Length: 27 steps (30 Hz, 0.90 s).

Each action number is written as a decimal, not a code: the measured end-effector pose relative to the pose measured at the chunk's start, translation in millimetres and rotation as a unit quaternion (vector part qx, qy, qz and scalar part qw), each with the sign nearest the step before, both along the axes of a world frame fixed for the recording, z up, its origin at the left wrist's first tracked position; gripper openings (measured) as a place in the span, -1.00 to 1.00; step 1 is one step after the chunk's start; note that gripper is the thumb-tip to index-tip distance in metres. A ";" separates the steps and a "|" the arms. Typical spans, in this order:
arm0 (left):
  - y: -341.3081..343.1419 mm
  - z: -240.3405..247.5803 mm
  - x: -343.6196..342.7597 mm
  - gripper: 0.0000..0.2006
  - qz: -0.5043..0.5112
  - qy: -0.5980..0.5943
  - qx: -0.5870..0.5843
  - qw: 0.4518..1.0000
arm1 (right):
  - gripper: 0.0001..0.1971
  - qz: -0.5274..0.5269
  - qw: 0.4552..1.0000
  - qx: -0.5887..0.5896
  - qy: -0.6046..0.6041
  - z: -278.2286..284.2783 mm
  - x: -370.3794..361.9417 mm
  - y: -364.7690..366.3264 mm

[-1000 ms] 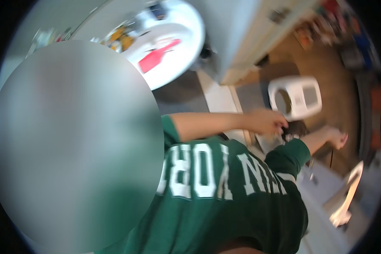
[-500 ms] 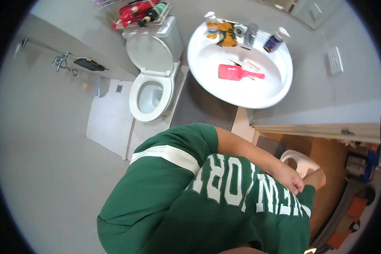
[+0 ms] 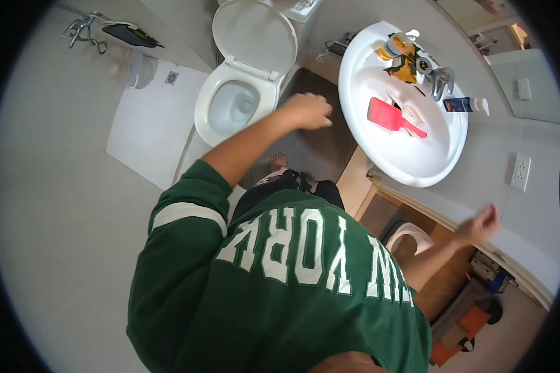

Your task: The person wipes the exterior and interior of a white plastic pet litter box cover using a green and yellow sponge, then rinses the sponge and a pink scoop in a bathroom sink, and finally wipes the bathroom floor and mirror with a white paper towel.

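Over the dark grey floor mat (image 3: 320, 143), between the toilet (image 3: 199, 115) and the sink (image 3: 417, 165), is my left hand (image 3: 310, 112), loosely closed with nothing visible in it. My right hand (image 3: 479, 225) is raised beside the wall, right of and below the sink; its fingers look slightly apart and nothing shows in them. Both forearms are bare below the green sleeves. Inside the basin lies a pink slotted scoop (image 3: 386, 114) on top of some pale slender items (image 3: 410, 115). Neither hand touches the sink or toilet.
On the sink rim stand an amber pump bottle (image 3: 394, 46), a patterned yellow-green cloth (image 3: 404, 66), a chrome faucet (image 3: 442, 82) and a dark blue pump bottle (image 3: 465, 105). A wall outlet (image 3: 521, 172) is at right. A pale stool-like object (image 3: 414, 235) stands past the doorway.
My hands were together at the lower right; now they are apart, the left moved toward the toilet and the right raised by the wall. The view has shifted.
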<state>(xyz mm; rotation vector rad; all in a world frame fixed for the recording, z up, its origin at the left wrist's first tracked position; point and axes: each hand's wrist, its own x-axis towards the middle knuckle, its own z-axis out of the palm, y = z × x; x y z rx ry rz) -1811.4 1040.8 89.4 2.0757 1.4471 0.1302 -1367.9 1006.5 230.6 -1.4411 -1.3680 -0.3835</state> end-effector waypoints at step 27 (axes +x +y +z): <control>140.8 -92.9 -159.8 -0.30 0.179 0.322 0.303 0.879 | -0.61 0.068 0.898 -0.349 -0.259 -204.2 -209.7 262.7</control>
